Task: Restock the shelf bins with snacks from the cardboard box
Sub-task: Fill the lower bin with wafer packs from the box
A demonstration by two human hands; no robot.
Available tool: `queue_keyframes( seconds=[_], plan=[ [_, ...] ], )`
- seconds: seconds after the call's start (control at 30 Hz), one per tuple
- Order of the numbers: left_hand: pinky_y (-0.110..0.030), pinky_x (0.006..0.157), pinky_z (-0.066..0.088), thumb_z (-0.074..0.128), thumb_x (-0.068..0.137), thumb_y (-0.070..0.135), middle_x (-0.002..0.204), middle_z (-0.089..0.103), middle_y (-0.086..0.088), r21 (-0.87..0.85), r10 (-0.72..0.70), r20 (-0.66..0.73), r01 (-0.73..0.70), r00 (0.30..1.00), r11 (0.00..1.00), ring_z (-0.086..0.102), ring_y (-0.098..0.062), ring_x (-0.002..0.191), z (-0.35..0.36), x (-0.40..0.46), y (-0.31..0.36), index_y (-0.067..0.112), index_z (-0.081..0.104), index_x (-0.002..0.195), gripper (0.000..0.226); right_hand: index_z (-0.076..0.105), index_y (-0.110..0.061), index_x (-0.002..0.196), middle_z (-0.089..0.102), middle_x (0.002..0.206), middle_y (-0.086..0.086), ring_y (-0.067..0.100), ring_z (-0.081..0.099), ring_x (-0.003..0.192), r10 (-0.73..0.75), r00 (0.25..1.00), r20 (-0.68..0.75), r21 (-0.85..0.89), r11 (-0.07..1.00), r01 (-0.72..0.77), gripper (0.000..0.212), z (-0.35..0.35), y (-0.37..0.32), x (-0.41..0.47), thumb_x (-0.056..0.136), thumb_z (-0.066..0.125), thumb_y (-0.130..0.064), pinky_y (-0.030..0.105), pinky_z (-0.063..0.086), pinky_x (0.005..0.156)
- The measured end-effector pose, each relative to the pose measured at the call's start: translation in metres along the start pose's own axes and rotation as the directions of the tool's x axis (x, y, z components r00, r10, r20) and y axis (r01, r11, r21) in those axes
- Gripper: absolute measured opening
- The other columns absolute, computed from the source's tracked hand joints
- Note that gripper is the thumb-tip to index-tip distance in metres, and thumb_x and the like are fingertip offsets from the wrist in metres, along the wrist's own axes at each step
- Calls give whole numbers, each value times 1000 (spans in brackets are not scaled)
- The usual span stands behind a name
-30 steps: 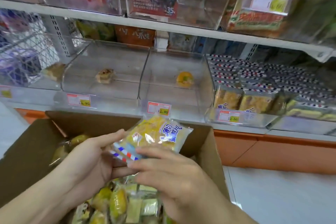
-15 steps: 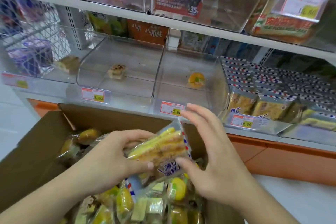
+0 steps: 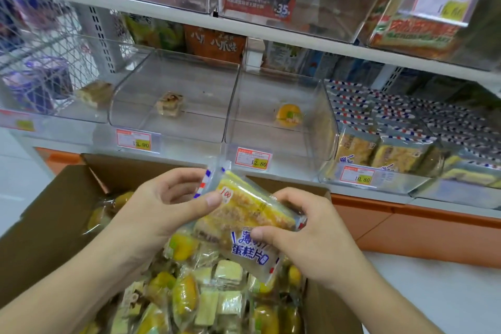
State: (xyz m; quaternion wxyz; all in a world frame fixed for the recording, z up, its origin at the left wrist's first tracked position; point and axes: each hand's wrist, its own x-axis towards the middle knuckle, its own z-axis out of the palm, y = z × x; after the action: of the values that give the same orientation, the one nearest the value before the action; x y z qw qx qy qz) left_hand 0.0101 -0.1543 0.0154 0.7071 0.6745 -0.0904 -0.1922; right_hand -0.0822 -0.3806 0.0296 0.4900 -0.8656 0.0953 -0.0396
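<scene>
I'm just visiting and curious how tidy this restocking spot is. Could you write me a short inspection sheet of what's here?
Surface: white shelf carrying clear bins; pale floor below.
Job's things: open cardboard box heaped with wrapped yellow snacks; cake-slice packet held above it; middle bin holds one square cake, the next bin one round orange snack; right bin is packed with striped packets.
Clutter: nothing seen.
Hands: left hand pinches the packet's top corner; right hand grips its lower end.
Cables: nothing seen.
Surroundings: price tags on bin fronts, upper bins of packaged goods, wire basket at left, orange base panel.
</scene>
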Motion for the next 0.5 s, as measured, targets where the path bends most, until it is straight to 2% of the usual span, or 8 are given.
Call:
queue_keyframes(
  seconds=[0.07,0.17,0.23,0.33,0.43,0.5],
  plan=[
    [-25,74,61,104,28,57,116,79,-14,-184,-37,-16,34,999,982,78,-24,100,7,0,-5,13,72,123,110,74,-23,91,77,84,-3,14,74,73,35,996,-80,124,992,-25,24,1,1,-2,77,94,-25,31,61,65],
    [-36,80,65,109,33,38,122,76,-20,-317,-70,59,85,996,945,76,-35,109,26,-5,-18,6,67,127,108,75,-18,97,80,89,1,15,77,78,139,985,-105,362,928,-92,21,3,0,-5,83,89,-21,27,57,68],
    [-39,80,65,105,43,25,120,77,-16,-254,-70,68,86,995,963,76,-37,107,38,-6,-23,11,69,125,91,74,-19,99,81,94,2,18,78,85,169,983,-74,404,906,-125,21,3,2,-5,83,89,-21,32,60,73],
    [-40,79,66,101,61,13,110,80,-11,-86,-19,6,19,1000,996,79,-32,100,52,4,-22,16,71,120,66,75,-20,100,81,97,-3,14,77,93,165,985,-49,251,957,-148,27,-11,13,0,81,92,-28,40,63,86],
    [-35,81,65,89,60,0,105,82,-9,16,63,52,-64,997,998,79,-28,98,72,18,-15,18,70,122,68,72,-29,113,79,110,-12,4,74,104,181,983,-3,167,970,-178,51,-43,21,7,68,92,-40,40,59,99],
    [-33,85,64,93,65,1,105,82,-2,128,131,161,-153,978,980,79,-23,99,96,28,-6,29,73,118,63,62,-37,127,74,121,-13,3,71,111,135,991,-10,204,970,-130,67,-74,25,10,70,95,-27,34,57,102]
  ],
)
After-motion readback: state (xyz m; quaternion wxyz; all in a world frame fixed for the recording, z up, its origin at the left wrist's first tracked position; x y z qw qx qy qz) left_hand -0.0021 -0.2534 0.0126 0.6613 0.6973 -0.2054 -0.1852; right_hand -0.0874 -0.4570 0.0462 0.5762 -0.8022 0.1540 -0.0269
